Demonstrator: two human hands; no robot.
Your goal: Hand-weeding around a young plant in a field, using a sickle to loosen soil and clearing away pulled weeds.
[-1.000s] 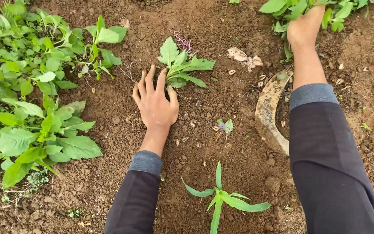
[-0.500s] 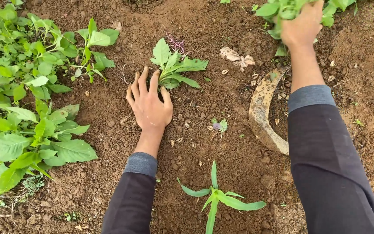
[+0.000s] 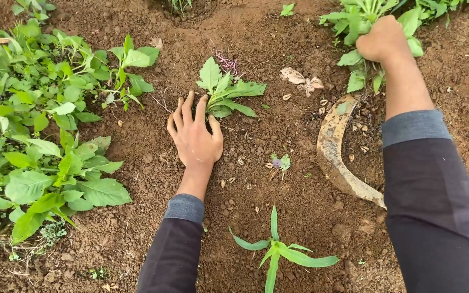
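Observation:
My left hand (image 3: pixel 195 134) lies flat on the brown soil with its fingers spread, fingertips at the base of a small leafy weed (image 3: pixel 225 90) with a pinkish flower spike. Nothing is in that hand. My right hand (image 3: pixel 382 41) reaches to the top right and is closed in a fist around the stems of a clump of green plants (image 3: pixel 366 16). A curved, soil-caked sickle blade (image 3: pixel 336 157) lies on the ground just left of my right forearm; its handle end is hidden under my dark sleeve.
Dense broad-leaved weeds (image 3: pixel 33 125) cover the left side. A young grass-like seedling (image 3: pixel 276 249) stands near the bottom centre. A tiny purplish sprout (image 3: pixel 280 162) sits between my arms. Dry leaf scraps (image 3: pixel 302 78) lie on the dirt near the top middle.
My left hand has stayed planted on the soil. My right hand has stayed clenched on the plant clump. The view has shifted slightly.

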